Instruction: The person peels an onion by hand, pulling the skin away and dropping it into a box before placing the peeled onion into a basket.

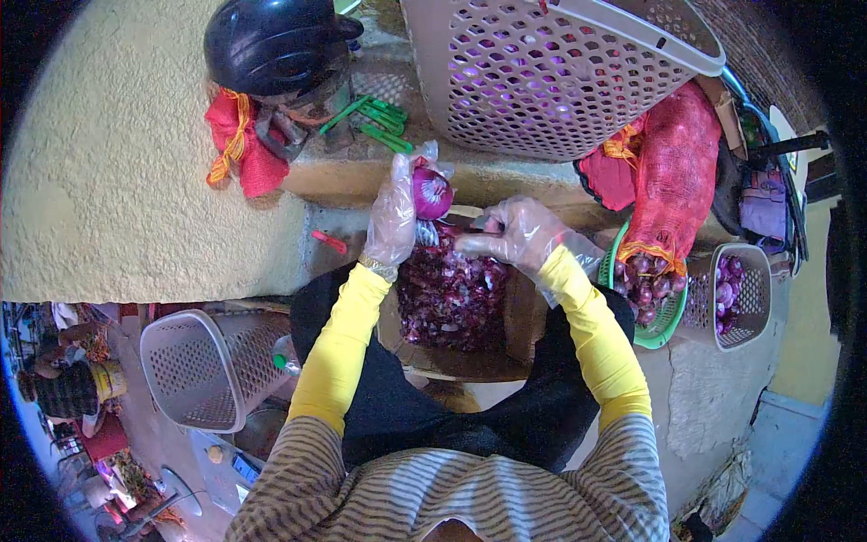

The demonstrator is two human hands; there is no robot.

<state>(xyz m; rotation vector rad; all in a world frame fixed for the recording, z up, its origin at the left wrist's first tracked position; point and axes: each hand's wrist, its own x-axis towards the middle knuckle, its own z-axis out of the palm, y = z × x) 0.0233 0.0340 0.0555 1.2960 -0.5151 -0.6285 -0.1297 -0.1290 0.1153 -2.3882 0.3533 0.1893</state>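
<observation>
My left hand [394,210], in a clear plastic glove, grips a purple onion [433,193] above a cardboard box [470,364]. My right hand [517,233], gloved the same way, is closed on a small knife [488,223], of which only a dark part shows near the thumb. The two hands are apart, with the onion between them and nearer the left. Below them, the box holds a heap of red onion skins and scraps [453,298]. Whether the blade touches anything cannot be made out.
A large perforated basket [551,86] stands ahead. To the right are a green basket of onions [669,316], a red mesh sack [677,172] and another basket [759,294]. A black helmet [271,45] lies upper left; an upright basket [194,366] stands left. Another person [68,388] is far left.
</observation>
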